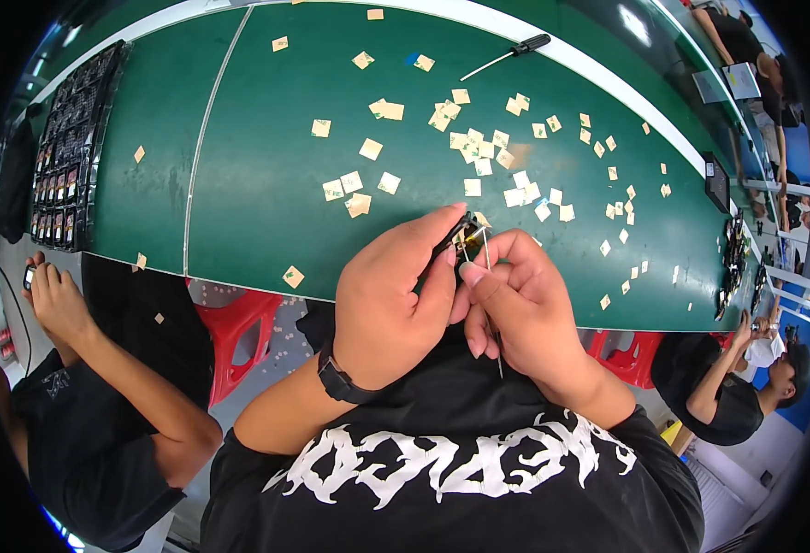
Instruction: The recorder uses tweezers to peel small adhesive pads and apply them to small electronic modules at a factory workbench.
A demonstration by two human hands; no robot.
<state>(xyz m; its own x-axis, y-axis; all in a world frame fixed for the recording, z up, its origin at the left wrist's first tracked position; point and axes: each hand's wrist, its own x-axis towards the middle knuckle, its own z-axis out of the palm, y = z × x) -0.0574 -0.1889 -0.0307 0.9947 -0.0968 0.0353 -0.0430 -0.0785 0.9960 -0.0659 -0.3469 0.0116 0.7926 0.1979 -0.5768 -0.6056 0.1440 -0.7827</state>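
Near the front edge of the green table, my left hand [391, 276] is closed round a small black part [457, 236] with a yellowish piece at its end. Only a bit of the part shows between thumb and fingers, so I cannot make out its kind. In my right hand [529, 300] is a pair of thin metal tweezers [500, 359], pinched between thumb and fingers. Their tips are close to the yellowish piece; whether they grip it I cannot tell. The two hands meet, fingertips almost touching. A dark watch is on my left wrist.
Many small cream paper squares [472, 187] lie scattered over the table [266, 175]. A black-handled screwdriver [529, 44] rests at the far edge. Black trays [73, 147] of small parts stand at far left. Co-workers sit on both sides, near red stools [239, 336].
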